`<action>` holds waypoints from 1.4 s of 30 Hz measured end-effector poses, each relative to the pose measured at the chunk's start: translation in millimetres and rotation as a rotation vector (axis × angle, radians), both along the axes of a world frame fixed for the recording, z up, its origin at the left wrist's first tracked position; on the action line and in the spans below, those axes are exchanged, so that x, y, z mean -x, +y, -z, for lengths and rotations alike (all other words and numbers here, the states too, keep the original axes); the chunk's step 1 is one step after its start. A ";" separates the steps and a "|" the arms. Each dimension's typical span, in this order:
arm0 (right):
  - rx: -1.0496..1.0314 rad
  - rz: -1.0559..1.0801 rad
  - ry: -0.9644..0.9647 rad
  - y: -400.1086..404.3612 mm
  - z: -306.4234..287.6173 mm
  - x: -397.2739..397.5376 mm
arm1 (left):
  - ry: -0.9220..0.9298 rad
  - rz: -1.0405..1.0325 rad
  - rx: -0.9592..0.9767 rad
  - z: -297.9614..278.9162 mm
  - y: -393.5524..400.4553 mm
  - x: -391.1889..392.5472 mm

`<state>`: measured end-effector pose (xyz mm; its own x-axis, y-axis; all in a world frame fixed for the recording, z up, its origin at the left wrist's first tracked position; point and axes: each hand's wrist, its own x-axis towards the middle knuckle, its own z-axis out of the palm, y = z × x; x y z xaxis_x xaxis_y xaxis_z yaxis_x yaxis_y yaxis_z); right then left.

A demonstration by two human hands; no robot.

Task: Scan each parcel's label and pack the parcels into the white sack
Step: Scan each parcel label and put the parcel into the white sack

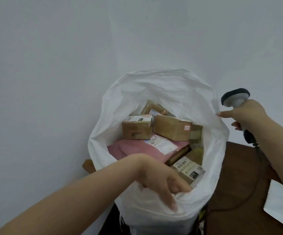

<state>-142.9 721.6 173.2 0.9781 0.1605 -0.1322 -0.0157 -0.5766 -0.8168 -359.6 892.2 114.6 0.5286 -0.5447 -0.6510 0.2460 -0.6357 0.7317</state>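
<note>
The left hand (161,180) grips the near rim of the white sack (154,92), thumb outside and the other fingers (179,185) curled over the edge into its mouth. The sack stands open against the wall, just left of the brown bench (239,175). Inside lie a pink mailer (130,149) with a label, several cardboard boxes (172,127) behind it, and a labelled box (188,167) at the near right. Further right, the right hand (245,116) is clamped around the handle of a scanner (235,97), held above the bench beside the sack's right rim. White paper (281,206) lies on the bench.
</note>
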 end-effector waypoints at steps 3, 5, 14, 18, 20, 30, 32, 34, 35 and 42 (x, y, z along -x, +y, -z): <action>0.053 0.000 0.023 -2.6 19.6 -3.2 | 0.000 -0.086 0.011 -6.8 5.8 -5.3; 0.070 0.012 0.028 -2.1 29.5 -6.0 | -0.096 -0.319 -0.089 -23.4 23.0 -19.3; 0.329 0.002 0.047 8.5 59.9 -11.1 | -0.232 -0.314 -0.804 59.1 73.0 -66.8; 0.289 0.100 -0.012 -5.5 58.5 -22.3 | -0.053 -0.078 -0.962 81.4 76.7 -52.4; 0.256 0.139 -0.054 -11.5 53.6 -28.3 | -0.038 -0.009 -1.091 74.1 91.7 -46.2; 0.189 0.133 -0.051 -2.1 49.9 -36.6 | -0.840 -0.186 -1.149 46.8 126.8 -111.4; 0.180 0.150 -0.050 -5.2 49.0 -40.4 | -0.604 -0.143 -1.225 64.6 152.6 -107.9; 0.175 0.164 -0.058 -9.5 47.8 -43.4 | -0.453 -0.155 -1.266 77.6 179.9 -103.0; 0.171 0.170 -0.060 -11.4 47.4 -45.0 | -0.435 -0.159 -1.259 77.7 185.4 -105.5; 0.012 0.147 -0.054 -9.6 42.1 -47.2 | -0.532 -0.538 -0.665 47.6 110.9 -177.2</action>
<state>-95.6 712.0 131.1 0.9967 0.0140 -0.0794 -0.0565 -0.5808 -0.8121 -182.4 1003.1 67.0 0.9077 0.2405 -0.3440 0.3656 -0.8555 0.3668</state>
